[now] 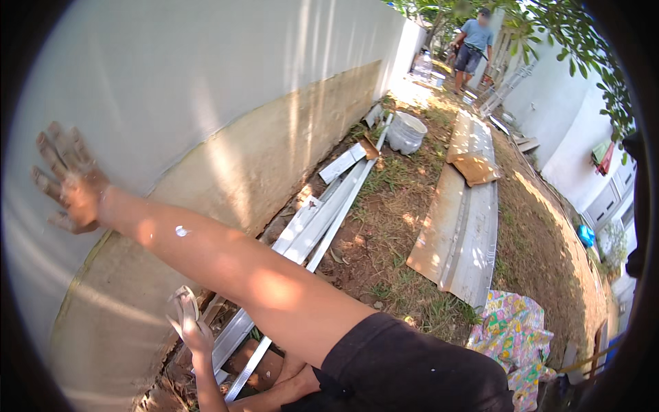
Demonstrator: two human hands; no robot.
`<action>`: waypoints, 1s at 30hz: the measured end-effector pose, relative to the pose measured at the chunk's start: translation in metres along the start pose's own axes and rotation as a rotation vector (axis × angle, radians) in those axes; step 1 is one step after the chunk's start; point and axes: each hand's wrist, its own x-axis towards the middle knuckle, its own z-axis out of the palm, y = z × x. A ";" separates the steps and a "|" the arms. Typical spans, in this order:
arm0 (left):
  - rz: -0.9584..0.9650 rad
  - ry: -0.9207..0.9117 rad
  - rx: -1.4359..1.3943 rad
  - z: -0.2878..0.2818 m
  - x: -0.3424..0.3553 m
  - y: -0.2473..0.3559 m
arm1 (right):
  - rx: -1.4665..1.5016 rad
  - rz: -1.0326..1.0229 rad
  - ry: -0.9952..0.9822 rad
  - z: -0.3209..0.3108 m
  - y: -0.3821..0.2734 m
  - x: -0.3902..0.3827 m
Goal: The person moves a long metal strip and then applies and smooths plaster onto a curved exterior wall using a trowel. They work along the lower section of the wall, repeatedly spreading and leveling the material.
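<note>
My right arm reaches across the view from a black sleeve, and my right hand (75, 185) is spread open at the painted wall (226, 62). Its fingers are apart, coated with pale dust or paste, and hold nothing I can see; whether the palm touches is unclear. Lower down, my left hand (190, 324) is raised near the bare, beige lower part of the wall (123, 309). Its whitened fingers are bent together around something pale that I cannot make out. A white spot marks my right forearm.
Long metal strips (322, 226) lie along the wall base. Beyond them stands a grey bucket (406, 132). A rusty metal sheet (456, 240) carries a brown piece (473, 168); a flowered cloth (511, 340) lies nearer. Another person (473, 48) stands far back.
</note>
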 end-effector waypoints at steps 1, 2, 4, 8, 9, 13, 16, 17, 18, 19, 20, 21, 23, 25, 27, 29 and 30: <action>-0.031 -0.005 -0.124 0.002 -0.015 0.002 | -0.058 0.017 0.066 -0.005 -0.005 -0.007; -0.084 -0.028 -0.215 0.001 -0.029 0.001 | 0.007 0.004 0.048 -0.008 -0.013 -0.015; -0.295 -0.179 -0.387 -0.008 -0.048 -0.008 | 0.554 -0.048 -0.135 -0.010 -0.033 -0.056; -0.572 -0.232 -0.603 -0.038 -0.074 -0.018 | 0.965 0.235 -0.555 -0.015 -0.087 -0.195; -0.391 0.015 -0.815 -0.041 -0.080 -0.012 | 1.095 0.448 -0.721 -0.017 -0.102 -0.229; -0.717 -0.171 -0.825 -0.068 -0.093 0.018 | 1.682 0.944 -0.969 -0.043 -0.149 -0.329; -0.776 -0.263 -0.835 -0.077 -0.093 0.051 | 1.813 1.414 -1.086 -0.073 -0.170 -0.363; -0.776 -0.281 -0.844 -0.078 -0.091 0.060 | 1.969 1.442 -0.999 -0.081 -0.173 -0.369; -0.777 -0.297 -0.855 -0.079 -0.091 0.069 | 2.091 1.491 -0.988 -0.088 -0.176 -0.373; -0.777 -0.310 -0.861 -0.079 -0.089 0.075 | 2.047 1.482 -0.963 -0.094 -0.176 -0.377; -0.776 -0.321 -0.866 -0.080 -0.089 0.081 | 1.974 1.494 -0.991 -0.099 -0.176 -0.380; -0.779 -0.327 -0.868 -0.080 -0.088 0.084 | 1.886 1.509 -1.051 -0.102 -0.175 -0.383; -0.788 -0.334 -0.868 -0.081 -0.089 0.087 | 1.663 1.359 -0.901 -0.105 -0.174 -0.388; -0.792 -0.330 -0.863 -0.083 -0.091 0.086 | 1.586 1.319 -0.830 -0.106 -0.173 -0.391; -0.798 -0.320 -0.857 -0.085 -0.093 0.084 | 1.457 1.262 -0.880 -0.106 -0.173 -0.393; -0.804 -0.307 -0.849 -0.087 -0.094 0.084 | 1.446 1.246 -0.870 -0.108 -0.175 -0.394; -0.805 -0.297 -0.842 -0.088 -0.094 0.083 | 1.491 1.263 -0.817 -0.108 -0.176 -0.394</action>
